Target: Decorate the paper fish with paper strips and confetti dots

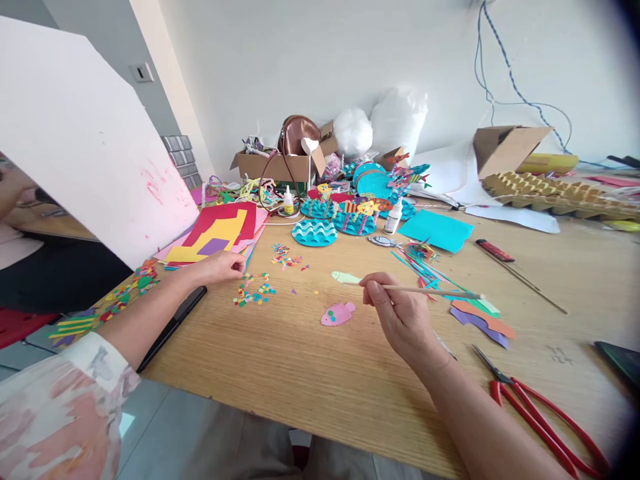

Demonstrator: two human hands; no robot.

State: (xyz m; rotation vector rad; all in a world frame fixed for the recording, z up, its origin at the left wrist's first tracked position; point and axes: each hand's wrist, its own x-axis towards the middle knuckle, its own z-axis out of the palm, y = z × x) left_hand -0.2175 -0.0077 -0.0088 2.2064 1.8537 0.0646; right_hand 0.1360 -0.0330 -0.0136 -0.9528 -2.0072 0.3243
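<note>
My right hand [397,313] is closed around a thin wooden stick [440,292], which lies nearly level and points right. Just left of that hand is a pink paper fish [336,315] with green dots on it. A pale green paper fish [344,277] lies behind, its tail end partly covered by the hand. My left hand [223,267] has its fingers curled together beside the colored paper dots [255,291]; whether anything is pinched in them is hidden. Small paper bits [287,259] are scattered just beyond the dots.
Red-handled scissors [525,393] lie at right, near orange and purple paper scraps [483,321]. Colored paper sheets [220,230] are stacked at left. Glue bottles [393,217], a wavy blue disc [315,233], a turquoise sheet [437,230] and a filled cardboard box [275,167] stand farther back.
</note>
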